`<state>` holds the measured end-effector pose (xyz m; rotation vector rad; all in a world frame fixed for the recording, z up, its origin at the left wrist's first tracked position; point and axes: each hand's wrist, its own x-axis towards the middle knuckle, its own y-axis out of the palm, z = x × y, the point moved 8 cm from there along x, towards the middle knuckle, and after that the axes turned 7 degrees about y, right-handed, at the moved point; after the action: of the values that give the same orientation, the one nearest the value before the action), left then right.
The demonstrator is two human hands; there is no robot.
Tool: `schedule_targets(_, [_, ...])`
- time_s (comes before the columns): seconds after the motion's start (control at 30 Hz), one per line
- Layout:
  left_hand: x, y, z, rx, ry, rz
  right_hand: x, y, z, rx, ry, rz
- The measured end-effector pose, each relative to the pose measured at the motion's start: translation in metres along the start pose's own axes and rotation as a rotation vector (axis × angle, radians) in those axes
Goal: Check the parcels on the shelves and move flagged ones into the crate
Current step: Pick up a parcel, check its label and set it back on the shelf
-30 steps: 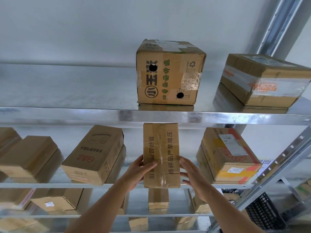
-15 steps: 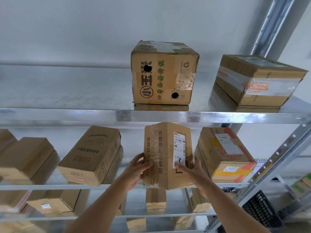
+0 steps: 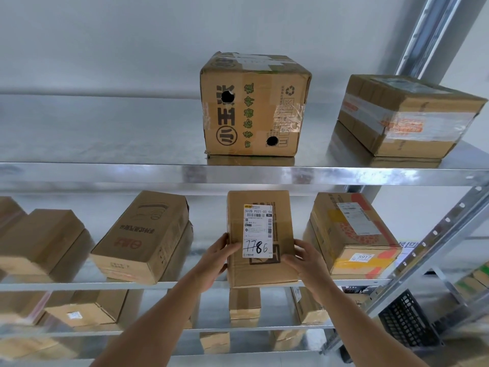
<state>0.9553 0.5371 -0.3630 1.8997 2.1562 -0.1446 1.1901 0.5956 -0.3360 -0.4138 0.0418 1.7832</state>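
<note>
Parcel (image 3: 260, 242) upright, label facing viewer

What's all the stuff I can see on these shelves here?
held parcel: one, brown, white label facing the camera, front of middle shelf
top-shelf boxes: two, brown, a cube and a taped one to its right
other middle-shelf boxes: several, brown, left and right of the held parcel
lower-shelf boxes: several, brown, partly hidden
shelving: silver metal
crate: one, black, lower right
hands: left hand and right hand grip the held parcel's sides
</note>
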Motion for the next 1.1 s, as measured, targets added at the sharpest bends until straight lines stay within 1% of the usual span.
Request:
schedule_targets(0.13, [-0.001,-0.006,0.002,-0.016,0.003,-0.035,0.001,0.004,-0.001,-0.022,-0.004,0.002])
schedule_targets(0.43, [-0.006,-0.002,-0.005,-0.028,0.008,-0.011,0.006,0.006,-0.001,-0.068,-0.026,-0.003])
schedule_targets(0.67, [0.0,-0.006,-0.002,-0.015,0.02,-0.007,0.009,0.006,-0.004,-0.038,-0.032,-0.016])
schedule_targets(0.8, [0.004,-0.009,-0.005,0.024,0.062,-0.034,0.013,0.005,-0.009,-0.027,-0.026,-0.035])
schedule_targets(0.97, [0.013,-0.02,-0.008,0.148,0.091,-0.171,0.023,0.008,-0.016,-0.061,-0.007,-0.087])
schedule_targets(1.1, [0.014,-0.016,-0.015,0.196,0.105,-0.139,0.034,0.011,-0.016,-0.145,0.014,-0.142])
